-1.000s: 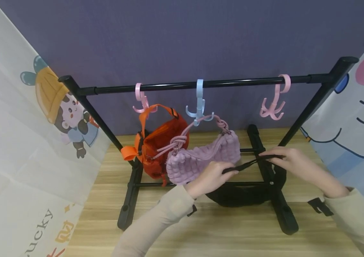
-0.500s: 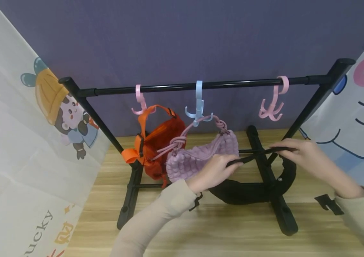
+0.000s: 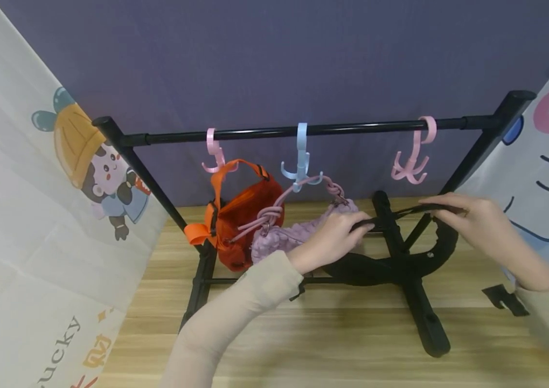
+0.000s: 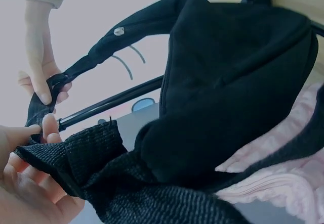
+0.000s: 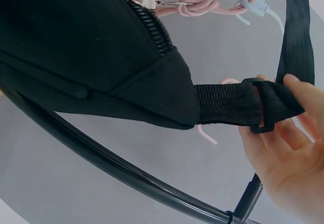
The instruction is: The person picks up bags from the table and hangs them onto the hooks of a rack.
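Observation:
A black sling bag [image 3: 371, 269] hangs by its webbing strap [image 3: 407, 212] between my two hands. My left hand [image 3: 332, 241] pinches one part of the strap, in front of the lilac bag. Farther right, my right hand [image 3: 480, 218] grips the strap between thumb and fingers, close to a black slider buckle [image 5: 264, 102] in the right wrist view. In the left wrist view the body of the black bag [image 4: 228, 82] droops beyond the gathered strap. Above the hands, a pink hook [image 3: 411, 168] with several prongs hangs from the rack's top bar [image 3: 356, 128].
A puffy lilac bag [image 3: 279, 240] hangs by its knotted handle from a blue hook [image 3: 301, 145], partly hidden by my left hand. Left of it, an orange bag [image 3: 252, 213] hangs from another pink hook [image 3: 213, 144]. The black rack foot [image 3: 426, 323] stands on the wood-grain surface [image 3: 352, 345].
Both hands have moved up and to the right, keeping hold of the strap. The black bag has risen with them. The orange and lilac bags stay on their hooks.

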### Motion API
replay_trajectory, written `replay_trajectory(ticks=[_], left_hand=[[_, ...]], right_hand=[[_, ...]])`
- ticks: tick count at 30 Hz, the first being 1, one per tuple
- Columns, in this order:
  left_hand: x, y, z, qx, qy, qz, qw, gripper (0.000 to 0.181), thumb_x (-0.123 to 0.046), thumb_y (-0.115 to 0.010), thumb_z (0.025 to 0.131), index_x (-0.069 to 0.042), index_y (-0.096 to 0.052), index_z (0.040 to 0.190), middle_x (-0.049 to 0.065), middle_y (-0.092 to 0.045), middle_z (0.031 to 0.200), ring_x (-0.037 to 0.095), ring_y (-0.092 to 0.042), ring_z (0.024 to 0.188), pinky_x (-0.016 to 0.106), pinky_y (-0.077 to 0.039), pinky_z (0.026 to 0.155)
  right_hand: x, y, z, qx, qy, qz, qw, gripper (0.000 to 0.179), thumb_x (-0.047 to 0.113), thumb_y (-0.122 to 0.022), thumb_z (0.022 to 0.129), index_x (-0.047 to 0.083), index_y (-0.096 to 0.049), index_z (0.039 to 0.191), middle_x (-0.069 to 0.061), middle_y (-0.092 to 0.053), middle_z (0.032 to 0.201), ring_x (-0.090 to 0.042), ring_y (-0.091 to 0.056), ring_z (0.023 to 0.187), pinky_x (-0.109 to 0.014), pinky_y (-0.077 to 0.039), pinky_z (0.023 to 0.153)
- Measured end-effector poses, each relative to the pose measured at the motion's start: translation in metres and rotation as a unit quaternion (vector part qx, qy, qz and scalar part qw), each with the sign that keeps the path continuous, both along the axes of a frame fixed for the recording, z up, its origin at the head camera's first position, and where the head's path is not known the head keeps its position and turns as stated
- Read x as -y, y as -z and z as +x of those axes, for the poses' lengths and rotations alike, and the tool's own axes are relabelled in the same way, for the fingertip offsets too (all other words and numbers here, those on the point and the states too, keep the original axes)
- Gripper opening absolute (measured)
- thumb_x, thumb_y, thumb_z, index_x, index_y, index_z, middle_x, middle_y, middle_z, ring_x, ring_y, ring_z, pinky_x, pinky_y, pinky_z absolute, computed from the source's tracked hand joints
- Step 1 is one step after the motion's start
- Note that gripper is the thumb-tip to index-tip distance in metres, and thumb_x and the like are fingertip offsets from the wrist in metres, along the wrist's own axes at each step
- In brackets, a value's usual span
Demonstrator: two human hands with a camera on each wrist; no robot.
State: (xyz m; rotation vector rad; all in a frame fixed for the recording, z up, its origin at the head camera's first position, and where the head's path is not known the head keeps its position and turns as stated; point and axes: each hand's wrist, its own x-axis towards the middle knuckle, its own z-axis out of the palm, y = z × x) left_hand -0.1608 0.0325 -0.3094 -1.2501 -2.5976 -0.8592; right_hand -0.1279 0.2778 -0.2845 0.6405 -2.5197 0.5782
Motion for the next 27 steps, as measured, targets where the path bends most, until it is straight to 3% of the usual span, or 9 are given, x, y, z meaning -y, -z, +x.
replay_trajectory(ticks=[2, 6, 9, 12, 22, 27], left_hand=[[-0.002, -0.005, -0.001, -0.012, -0.012, -0.01, 0.9998, 0.022, -0.022, -0.049, 0.091, -0.011, -0.062, 0.104, -0.005, -0.061, 0.068, 0.001, -0.051, 0.06, 0.02, -0.041, 0.074], [-0.005, -0.014, -0.004, -0.014, -0.027, -0.009, 0.9995, 0.023, -0.023, -0.048, 0.092, -0.012, -0.062, 0.106, -0.005, -0.058, 0.07, 0.004, -0.047, 0.057, 0.017, -0.039, 0.061], [-0.008, -0.018, -0.007, -0.011, -0.034, 0.0, 0.9994, 0.023, -0.024, -0.047, 0.092, -0.011, -0.061, 0.105, -0.005, -0.054, 0.067, 0.005, -0.045, 0.054, 0.015, -0.036, 0.052], [-0.011, -0.021, -0.01, -0.013, -0.049, 0.004, 0.9987, 0.023, -0.024, -0.046, 0.092, -0.012, -0.06, 0.105, -0.006, -0.052, 0.064, 0.004, -0.043, 0.052, 0.015, -0.034, 0.05], [-0.023, -0.033, -0.022, -0.027, -0.089, 0.019, 0.9955, 0.023, -0.023, -0.043, 0.094, -0.011, -0.058, 0.107, -0.007, -0.05, 0.063, 0.003, -0.041, 0.044, 0.015, -0.031, 0.041], [-0.029, -0.037, -0.028, -0.028, -0.107, 0.028, 0.9935, 0.022, -0.023, -0.043, 0.094, -0.013, -0.058, 0.107, -0.007, -0.05, 0.065, 0.005, -0.042, 0.046, 0.016, -0.03, 0.04]], right_hand=[[0.0, -0.002, -0.001, -0.005, 0.01, -0.002, 0.9999, 0.023, -0.007, -0.061, 0.077, 0.003, -0.066, 0.097, -0.017, -0.065, 0.082, 0.001, -0.033, 0.045, -0.015, -0.023, 0.038], [0.001, -0.006, -0.002, -0.008, 0.034, -0.007, 0.9994, 0.022, -0.006, -0.061, 0.078, 0.004, -0.067, 0.097, -0.015, -0.066, 0.079, 0.001, -0.029, 0.042, -0.015, -0.022, 0.037], [0.0, -0.009, -0.003, -0.005, 0.049, -0.008, 0.9988, 0.021, -0.004, -0.06, 0.079, 0.003, -0.066, 0.098, -0.017, -0.066, 0.08, 0.005, -0.035, 0.045, -0.016, -0.021, 0.036], [-0.001, -0.012, -0.003, -0.008, 0.054, -0.01, 0.9984, 0.02, -0.003, -0.058, 0.081, 0.002, -0.066, 0.099, -0.019, -0.066, 0.081, 0.003, -0.044, 0.053, -0.016, -0.021, 0.036], [0.0, -0.023, -0.007, -0.018, 0.076, -0.045, 0.9959, 0.019, 0.004, -0.051, 0.088, -0.001, -0.065, 0.1, -0.023, -0.064, 0.083, -0.004, -0.028, 0.039, -0.021, -0.02, 0.037], [0.0, -0.025, -0.012, -0.011, 0.094, -0.057, 0.9939, 0.022, 0.006, -0.048, 0.089, -0.002, -0.063, 0.102, -0.023, -0.064, 0.084, -0.002, -0.034, 0.042, -0.021, -0.021, 0.038]])
